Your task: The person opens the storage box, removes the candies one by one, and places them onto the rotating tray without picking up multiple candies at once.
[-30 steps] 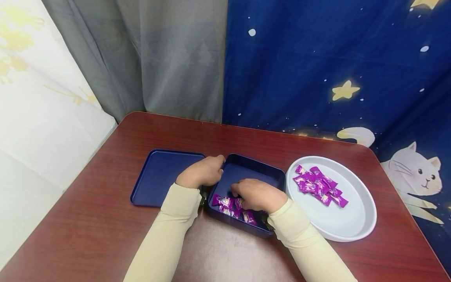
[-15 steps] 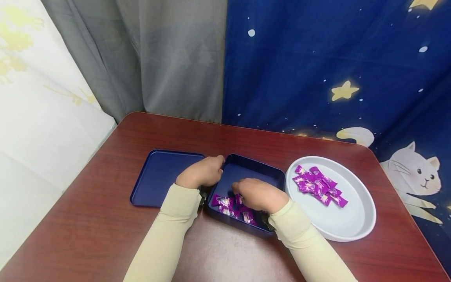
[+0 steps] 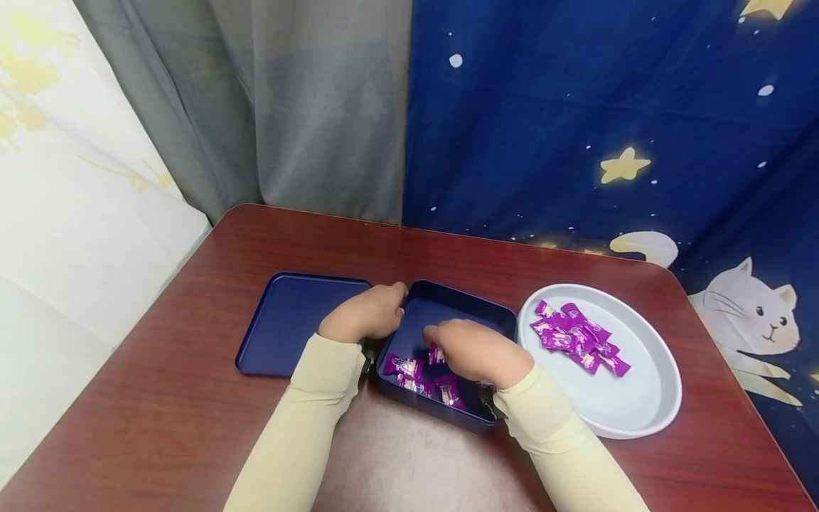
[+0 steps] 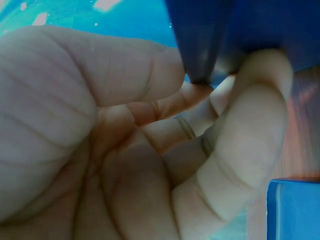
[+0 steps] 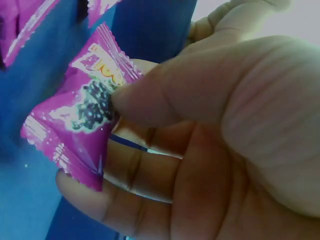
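Observation:
My left hand (image 3: 367, 313) grips the left rim of a dark blue rectangular box (image 3: 429, 313). In the left wrist view the thumb and fingers sit on either side of the box wall (image 4: 280, 30). My right hand (image 3: 480, 348) is over the inside of the box, pinching a purple wrapped candy (image 5: 75, 115) between thumb and fingers. A dark berry cluster is printed on its wrapper. Several like candies (image 3: 403, 366) lie on the box floor along its near side, partly hidden by the right hand.
Left of the box lies a flat dark blue lid (image 3: 297, 323), partly behind the left hand. Close on the right stands a round white tray (image 3: 640, 409) with a pile of purple candies (image 3: 576, 338). Curtains (image 3: 333, 107) hang behind the reddish-brown table (image 3: 211, 370).
My right hand has shifted slightly right within the box, with more of the candy below its fingers showing. The left hand stays on the rim.

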Demonstrator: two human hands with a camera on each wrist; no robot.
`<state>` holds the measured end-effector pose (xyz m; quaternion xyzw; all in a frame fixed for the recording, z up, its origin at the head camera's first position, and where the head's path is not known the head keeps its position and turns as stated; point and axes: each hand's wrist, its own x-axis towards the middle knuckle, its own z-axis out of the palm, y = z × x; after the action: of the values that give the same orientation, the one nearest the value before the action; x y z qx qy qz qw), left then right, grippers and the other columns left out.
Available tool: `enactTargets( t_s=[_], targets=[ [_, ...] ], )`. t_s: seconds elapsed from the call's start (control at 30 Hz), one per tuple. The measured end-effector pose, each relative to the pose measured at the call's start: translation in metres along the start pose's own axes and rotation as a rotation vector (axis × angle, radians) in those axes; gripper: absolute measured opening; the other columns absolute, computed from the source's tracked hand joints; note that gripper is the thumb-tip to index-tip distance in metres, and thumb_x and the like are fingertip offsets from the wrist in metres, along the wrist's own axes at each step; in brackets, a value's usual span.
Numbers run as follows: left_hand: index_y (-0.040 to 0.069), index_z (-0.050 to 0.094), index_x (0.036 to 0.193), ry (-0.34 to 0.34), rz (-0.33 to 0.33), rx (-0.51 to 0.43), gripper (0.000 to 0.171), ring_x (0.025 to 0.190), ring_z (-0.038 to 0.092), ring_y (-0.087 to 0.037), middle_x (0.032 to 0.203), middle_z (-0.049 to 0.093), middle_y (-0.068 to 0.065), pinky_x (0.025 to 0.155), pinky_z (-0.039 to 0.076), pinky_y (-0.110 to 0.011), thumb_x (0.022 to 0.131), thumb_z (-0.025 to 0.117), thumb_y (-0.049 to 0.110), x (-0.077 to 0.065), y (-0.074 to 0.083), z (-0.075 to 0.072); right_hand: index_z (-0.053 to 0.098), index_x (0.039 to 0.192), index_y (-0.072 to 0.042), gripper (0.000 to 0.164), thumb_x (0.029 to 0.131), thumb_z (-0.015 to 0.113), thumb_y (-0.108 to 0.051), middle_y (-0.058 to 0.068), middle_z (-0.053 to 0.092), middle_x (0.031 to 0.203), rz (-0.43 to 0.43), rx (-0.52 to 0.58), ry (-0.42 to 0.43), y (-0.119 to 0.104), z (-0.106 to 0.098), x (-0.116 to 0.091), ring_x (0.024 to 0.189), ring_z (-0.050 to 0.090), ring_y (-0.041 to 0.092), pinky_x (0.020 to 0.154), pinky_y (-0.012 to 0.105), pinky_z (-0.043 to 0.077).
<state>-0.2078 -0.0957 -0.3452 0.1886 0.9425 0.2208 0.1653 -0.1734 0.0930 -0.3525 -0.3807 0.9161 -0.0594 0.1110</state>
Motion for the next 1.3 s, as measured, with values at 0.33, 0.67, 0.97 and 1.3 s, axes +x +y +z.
enactTargets(
  t_s=[0.33, 0.67, 0.97, 1.3],
  targets=[
    [0.0, 0.046, 0.128, -0.018, -0.021, -0.01, 0.035, 0.104, 0.056, -0.023, 0.118, 0.059, -0.015, 0.094, 0.047, -0.044, 0.096, 0.045, 0.014, -0.001, 0.0, -0.001, 0.063, 0.103, -0.013, 0.025, 0.086, 0.05, 0.0, -0.003, 0.061, 0.084, 0.022, -0.017, 0.035, -0.002, -0.011, -0.008, 0.078, 0.055, 0.01, 0.076, 0.031, 0.052],
    [-0.001, 0.047, 0.128, -0.011, -0.012, -0.007, 0.035, 0.102, 0.057, -0.023, 0.117, 0.06, -0.016, 0.093, 0.048, -0.044, 0.096, 0.046, 0.014, -0.001, 0.0, 0.0, 0.064, 0.11, -0.013, 0.031, 0.087, 0.051, 0.002, 0.0, 0.066, 0.097, 0.052, -0.006, 0.038, 0.0, -0.019, -0.014, 0.087, 0.058, 0.011, 0.081, 0.032, 0.053],
    [-0.001, 0.046, 0.128, -0.007, -0.012, -0.015, 0.036, 0.102, 0.057, -0.022, 0.117, 0.06, -0.015, 0.093, 0.048, -0.044, 0.096, 0.046, 0.014, 0.0, -0.001, 0.001, 0.063, 0.108, -0.012, 0.029, 0.085, 0.053, 0.003, 0.002, 0.065, 0.098, 0.089, 0.022, 0.072, 0.008, -0.028, -0.022, 0.09, 0.058, 0.016, 0.085, 0.037, 0.052],
    [-0.002, 0.045, 0.129, -0.017, -0.009, -0.016, 0.036, 0.102, 0.056, -0.023, 0.117, 0.059, -0.016, 0.092, 0.048, -0.045, 0.096, 0.046, 0.013, -0.001, -0.001, 0.001, 0.062, 0.102, -0.012, 0.026, 0.085, 0.052, 0.003, 0.004, 0.065, 0.097, 0.095, 0.072, 0.16, 0.024, -0.037, -0.036, 0.087, 0.059, 0.017, 0.083, 0.04, 0.053]
  ],
)
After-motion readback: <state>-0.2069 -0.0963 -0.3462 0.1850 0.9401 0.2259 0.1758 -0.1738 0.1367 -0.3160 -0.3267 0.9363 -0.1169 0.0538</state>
